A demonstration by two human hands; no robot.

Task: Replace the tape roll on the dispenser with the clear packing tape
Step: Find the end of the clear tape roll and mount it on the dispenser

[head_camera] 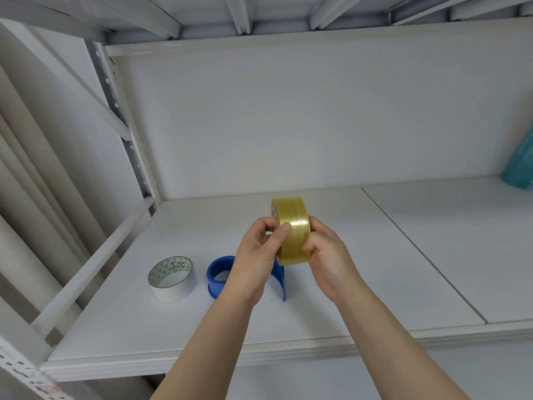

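Observation:
Both hands hold a yellowish clear packing tape roll (pixel 292 226) upright above the white shelf (pixel 331 298). My left hand (pixel 256 255) grips its left face, thumb pressed on the outer tape surface. My right hand (pixel 328 255) clasps its right side. Below and behind my left hand, the blue tape dispenser (pixel 217 277) rests on the shelf, partly hidden; its ring looks empty. A white tape roll (pixel 172 279) with a green-patterned core lies flat to the dispenser's left.
Above is another shelf's underside (pixel 259 15). A metal upright (pixel 127 140) and a diagonal brace (pixel 95 264) border the left side. Something teal (pixel 519 163) leans at the far right. A seam (pixel 424 255) divides the shelf boards.

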